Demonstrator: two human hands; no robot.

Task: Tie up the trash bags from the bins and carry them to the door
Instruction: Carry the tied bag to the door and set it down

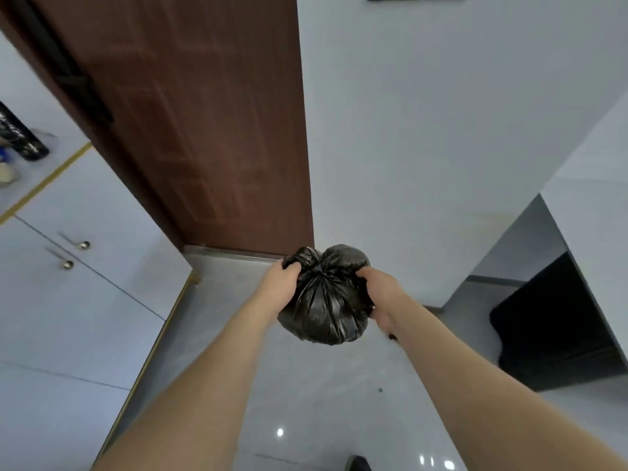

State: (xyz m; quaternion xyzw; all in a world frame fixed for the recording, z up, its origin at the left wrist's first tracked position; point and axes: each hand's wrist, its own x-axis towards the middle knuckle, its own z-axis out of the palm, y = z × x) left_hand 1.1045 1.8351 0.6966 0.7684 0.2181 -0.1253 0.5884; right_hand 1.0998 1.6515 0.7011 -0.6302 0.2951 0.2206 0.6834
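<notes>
The brown door [204, 130] is filling the frame from ten to twelve o'clock, its foot meeting the pale glossy floor [306, 402] just above centre. A white cabinet [85, 266] with two small round knobs is running along nine o'clock, and a black mat [550, 328] is lying in a recess at three o'clock.

Just past centre, toward one o'clock, the black trash bag [326, 300] is hanging above the floor, near the door's foot, between both hands. Its neck is already gathered into a puckered knot on top. The left hand [282, 280] is gripping the bag's upper left side, fingers curled into the plastic; the right hand [380, 294] is clutching the right side the same way.

The bag is looking small, rounded and probably light, its thin film soft, crinkling and likely slippery. Holding it by the bunched neck at the knot should be safest, since the stretched sides could tear or slide through the fingers when it is lowered.
</notes>
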